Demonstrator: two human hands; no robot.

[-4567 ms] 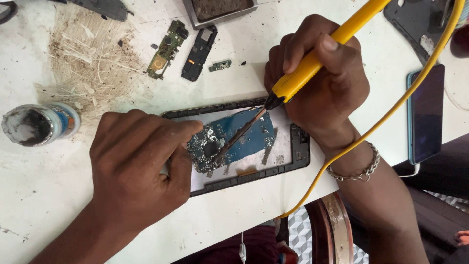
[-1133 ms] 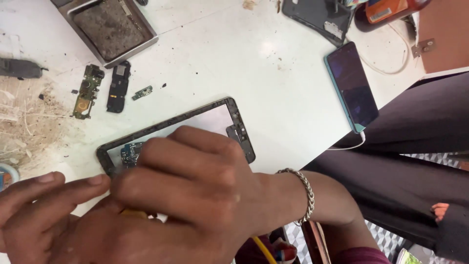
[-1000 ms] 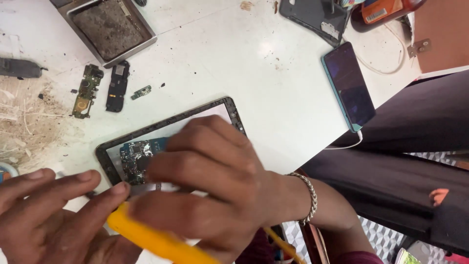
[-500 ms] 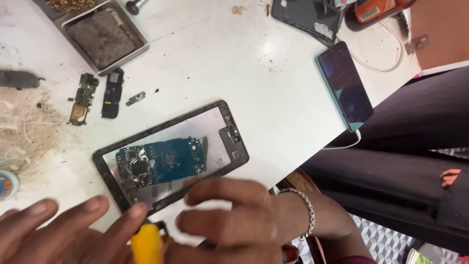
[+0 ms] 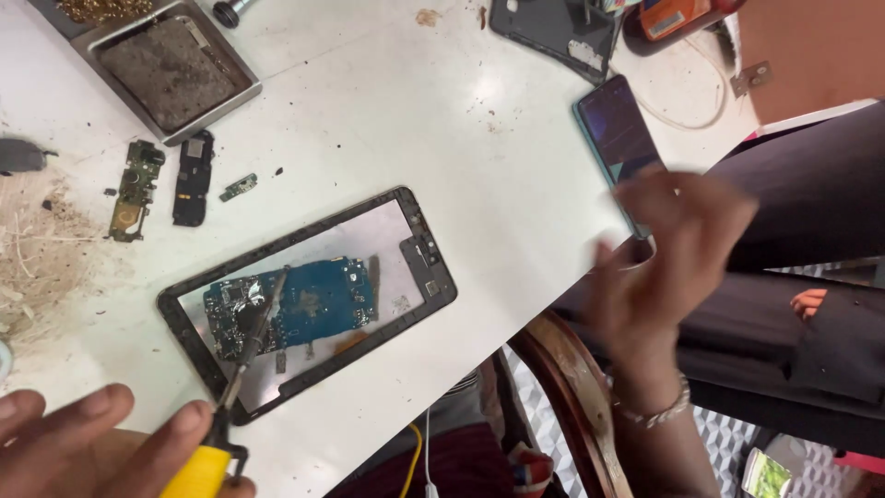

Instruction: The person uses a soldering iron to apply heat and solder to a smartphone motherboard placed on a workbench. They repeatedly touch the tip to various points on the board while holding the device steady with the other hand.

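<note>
An opened phone frame (image 5: pixel 435 277) lies on the white table with a blue circuit board (image 5: pixel 323 300) inside it. My left hand (image 5: pixel 88 443) is at the bottom left, curled around the yellow handle of a soldering iron (image 5: pixel 198 472). The iron's dark tip rests on the left part of the board. My right hand (image 5: pixel 668 244) is blurred at the table's right edge, its fingers spread and holding nothing. It hovers just below a dark phone (image 5: pixel 616 124) with a blue rim.
A metal tray with a dark sponge (image 5: pixel 171 69) sits at the top left. Two small circuit parts (image 5: pixel 134 189) lie below it, beside fibrous debris (image 5: pixel 37 258). A dark back cover (image 5: pixel 553 28) is at the top. A wooden chair back (image 5: pixel 562 406) is below the table edge.
My right hand has lifted off the opened phone and swung right to the table edge. The board is uncovered, and the iron now sits in my left hand with its tip on the board.
</note>
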